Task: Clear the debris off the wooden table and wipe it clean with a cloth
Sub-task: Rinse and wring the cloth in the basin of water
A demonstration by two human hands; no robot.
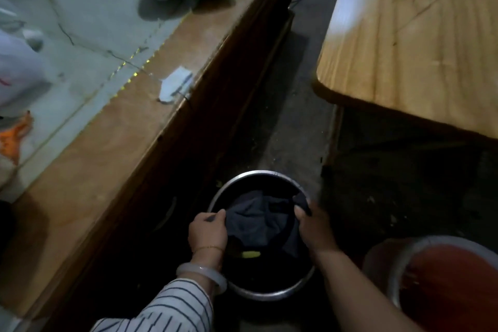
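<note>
Both hands, left (pixel 207 232) and right (pixel 314 226), pinch the cloth (pixel 262 219) over the basin (pixel 296 187), below the table (pixel 409 43). Unwrung, it may drip across the wood.

Left grip (pixel 207 232) clenched, right grip (pixel 314 226) clenched

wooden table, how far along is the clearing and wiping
Done, it seems: the part of the wooden table in view shows no debris. In hand: the left hand and right hand both grip a dark cloth over a metal basin on the floor. Left: the wiping itself; the cloth is well away from the tabletop.
</note>
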